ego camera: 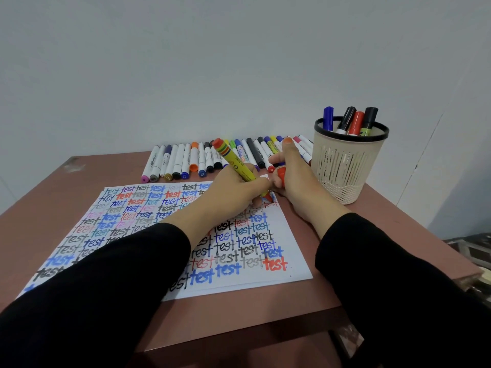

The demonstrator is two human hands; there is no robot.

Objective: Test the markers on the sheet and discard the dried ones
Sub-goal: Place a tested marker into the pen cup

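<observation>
A plain, pale grey-white wall [239, 62] fills the upper half of the view in soft, even light, with a thin dark seam [422, 155] slanting down its right part. Against it stands a reddish-brown table [239, 317] with a pale scuffed patch [74, 166] near its far left corner. Beyond the table's right edge a strip of dark mottled floor [470, 248] shows.

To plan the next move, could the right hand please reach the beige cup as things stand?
Probably yes: the right hand rests beside the beige cup, nothing between them, though its fingers grip a red cap.
</observation>
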